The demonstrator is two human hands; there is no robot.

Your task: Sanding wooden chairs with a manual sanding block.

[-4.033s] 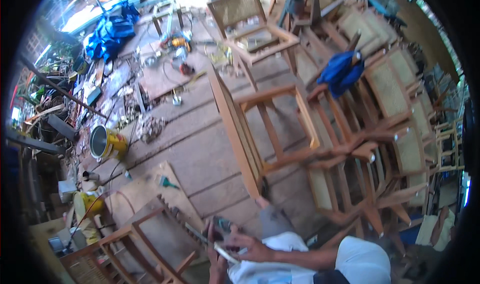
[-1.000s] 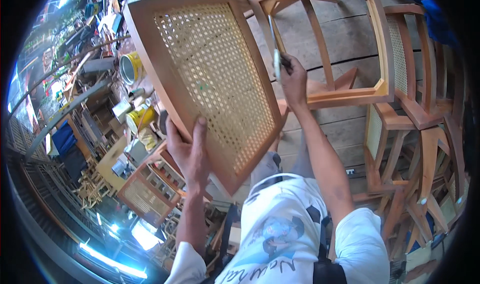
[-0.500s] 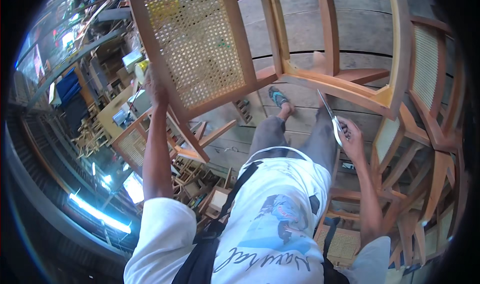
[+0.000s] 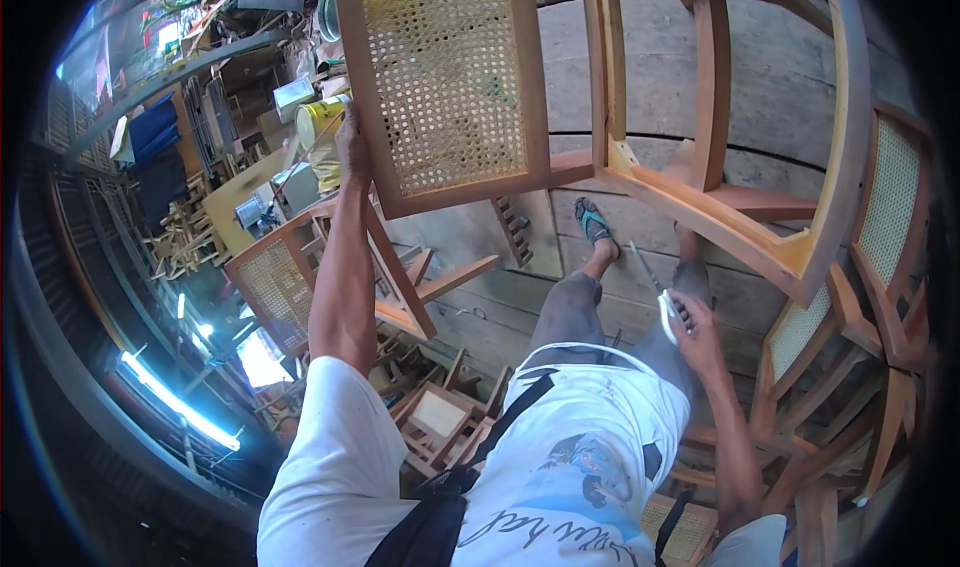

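My left hand [image 4: 352, 149] grips the left edge of a wooden chair's framed panel, which is filled with woven cane [image 4: 450, 82]. The chair [image 4: 690, 212] is tipped in front of me, its bare seat frame open to the right of the panel. In my right hand [image 4: 695, 325] is a pair of scissors [image 4: 666, 309] with a white looped handle. Their long slim blades point up and away, apart from the chair, over the plank floor by my legs. My right fingers are wrapped round the handle.
Several cane-panelled wooden chairs [image 4: 888, 192] crowd the right side. Another chair frame [image 4: 275, 282] stands at left, past my forearm. A yellow tub [image 4: 318, 119] and a white box [image 4: 293, 94] sit farther left. Dark gaps run between the floor planks [image 4: 585, 67].
The chair and my left hand have shifted right and slightly up in the view. My right hand has drawn the scissors back and down, away from the chair's frame.
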